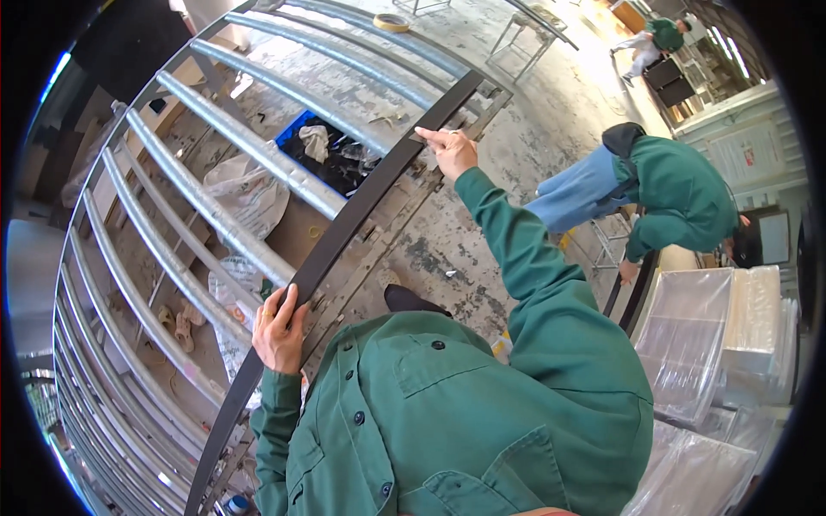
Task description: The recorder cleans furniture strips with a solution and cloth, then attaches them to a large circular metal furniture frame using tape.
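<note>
A long dark strip (344, 225), flat and narrow, lies across the near ends of a row of metal rollers. My left hand (280, 331) is closed over it at the lower left, fingers bent across its top. Farther along, my right hand (452, 153) holds the strip's edge near its far end, with one finger reaching across the surface. The silvery rollers (258, 146) run away from the strip to the left. Under the strip, part of the roller frame is hidden.
Below the rollers are a blue crate (297, 129) of dark scraps and a clear plastic bag (245, 193). A tape roll (391, 23) rests at the far end. To my right, a co-worker in green (680, 189) bends over near wrapped packages (688, 335). Another person (662, 39) is farther back.
</note>
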A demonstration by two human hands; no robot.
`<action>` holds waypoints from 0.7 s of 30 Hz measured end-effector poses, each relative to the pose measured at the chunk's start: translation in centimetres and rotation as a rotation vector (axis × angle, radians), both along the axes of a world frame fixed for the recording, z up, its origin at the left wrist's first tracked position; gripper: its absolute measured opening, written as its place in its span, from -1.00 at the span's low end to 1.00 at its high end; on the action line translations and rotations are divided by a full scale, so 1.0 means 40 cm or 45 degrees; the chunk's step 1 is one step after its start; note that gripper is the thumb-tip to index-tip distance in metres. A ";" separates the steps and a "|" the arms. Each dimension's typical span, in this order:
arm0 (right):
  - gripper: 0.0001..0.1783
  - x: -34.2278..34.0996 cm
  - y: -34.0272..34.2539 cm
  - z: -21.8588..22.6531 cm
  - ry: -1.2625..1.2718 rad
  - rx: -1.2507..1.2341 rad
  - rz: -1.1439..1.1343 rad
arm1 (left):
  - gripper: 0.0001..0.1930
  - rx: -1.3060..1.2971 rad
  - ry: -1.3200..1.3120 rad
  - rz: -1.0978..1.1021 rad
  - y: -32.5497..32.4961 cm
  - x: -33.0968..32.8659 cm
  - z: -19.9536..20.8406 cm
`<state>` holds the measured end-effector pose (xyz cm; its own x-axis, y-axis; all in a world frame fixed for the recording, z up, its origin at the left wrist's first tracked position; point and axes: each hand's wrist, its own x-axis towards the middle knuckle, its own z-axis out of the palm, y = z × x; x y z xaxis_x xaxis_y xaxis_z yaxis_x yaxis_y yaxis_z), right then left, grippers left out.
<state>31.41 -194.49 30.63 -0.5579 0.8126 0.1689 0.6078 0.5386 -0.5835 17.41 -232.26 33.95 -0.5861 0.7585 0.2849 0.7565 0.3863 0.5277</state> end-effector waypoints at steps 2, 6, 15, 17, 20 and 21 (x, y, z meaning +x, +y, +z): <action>-0.71 -0.007 -0.033 0.007 -0.019 0.046 0.052 | -0.65 0.009 0.055 -0.006 -0.004 0.000 -0.004; -0.72 -0.024 -0.126 -0.008 -0.006 0.269 0.109 | -0.65 0.034 0.092 -0.042 0.007 -0.009 -0.016; -0.61 -0.075 -0.372 0.014 -0.059 0.298 0.209 | -0.55 0.057 0.045 0.045 -0.009 -0.012 -0.032; -0.61 -0.084 -0.421 0.011 -0.045 0.300 0.224 | -0.50 0.023 0.009 0.049 -0.013 -0.013 -0.030; -0.66 -0.092 -0.456 0.021 0.006 0.331 0.248 | -0.50 0.024 -0.028 0.072 -0.018 -0.015 -0.041; -0.69 -0.092 -0.459 0.027 0.034 0.360 0.268 | -0.51 0.053 -0.020 0.062 -0.018 -0.017 -0.045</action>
<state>27.71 -212.86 31.69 -0.7006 0.5991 0.3875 0.4530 0.7931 -0.4072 16.74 -232.96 32.14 -0.6269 0.7164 0.3061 0.7287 0.4002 0.5558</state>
